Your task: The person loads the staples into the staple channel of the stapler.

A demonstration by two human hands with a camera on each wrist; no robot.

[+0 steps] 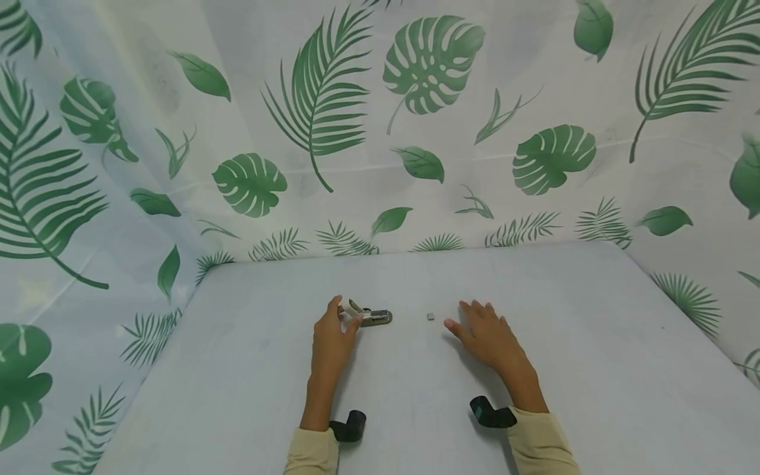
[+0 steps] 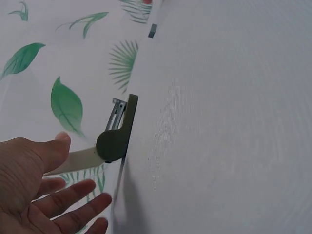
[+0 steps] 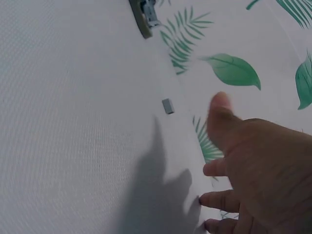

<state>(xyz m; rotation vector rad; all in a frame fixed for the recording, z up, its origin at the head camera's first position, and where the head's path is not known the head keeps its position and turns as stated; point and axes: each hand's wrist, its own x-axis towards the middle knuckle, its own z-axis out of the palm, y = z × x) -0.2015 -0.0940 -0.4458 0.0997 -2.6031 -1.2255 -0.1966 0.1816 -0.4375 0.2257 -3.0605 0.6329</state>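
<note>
A small stapler [image 1: 377, 318] lies on the white table with its cream top arm swung up and its metal staple channel exposed. My left hand [image 1: 331, 338] pinches that raised arm [image 2: 80, 160] between thumb and forefinger, the other fingers spread below. To the stapler's right sits a short grey strip of staples [image 1: 431, 316], apart from both hands. My right hand [image 1: 491, 338] is just right of the strip, fingers spread and holding nothing. In the right wrist view, the strip [image 3: 168, 106] lies beyond the thumb, and only the stapler's end [image 3: 142, 22] shows at the top.
The white tabletop [image 1: 392, 389] runs back to a hanging cloth [image 1: 356, 132] with green leaf prints, which also covers both sides. Black wrist-worn devices [image 1: 350, 426] sit at each forearm, by the beige sleeves.
</note>
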